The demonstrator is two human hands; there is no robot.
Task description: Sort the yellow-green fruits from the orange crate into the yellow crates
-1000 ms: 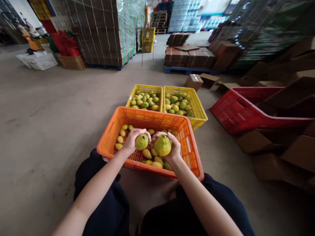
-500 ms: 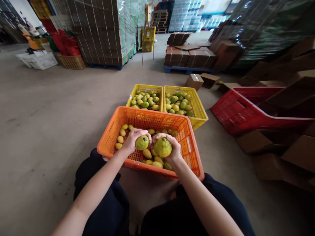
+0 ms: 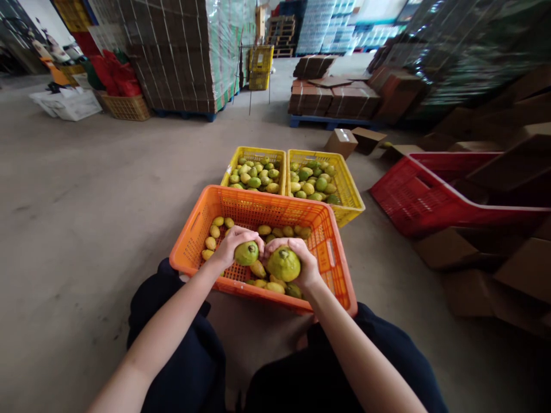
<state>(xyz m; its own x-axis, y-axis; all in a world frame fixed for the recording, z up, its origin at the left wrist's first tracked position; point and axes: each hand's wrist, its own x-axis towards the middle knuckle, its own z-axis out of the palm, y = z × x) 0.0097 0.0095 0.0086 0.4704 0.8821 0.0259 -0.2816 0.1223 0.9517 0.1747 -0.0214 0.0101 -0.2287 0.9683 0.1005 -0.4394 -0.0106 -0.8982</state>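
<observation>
My left hand (image 3: 230, 245) is closed around a small green lemon (image 3: 247, 253), its stem end facing me. In my right hand (image 3: 305, 261) is a larger yellow-green lemon (image 3: 284, 264), also with the stem end toward me. Both hands are side by side above an orange plastic crate (image 3: 196, 229). Inside that crate, several yellow lemons (image 3: 275, 288) lie below and behind my hands, with a smaller group (image 3: 210, 243) along the left side. My hands hide part of the crate's middle.
Two yellow crates (image 3: 355, 202) filled with green and yellow lemons stand just beyond the orange one. To the right are a red crate (image 3: 413, 201) and open cardboard boxes (image 3: 447, 249). Flattened cartons (image 3: 331, 100) on a blue pallet and wrapped stacks (image 3: 172, 57) stand farther back.
Both hands still hold the same lemons. The left one has shifted slightly left and down, and the right lemon has tilted and dropped a little.
</observation>
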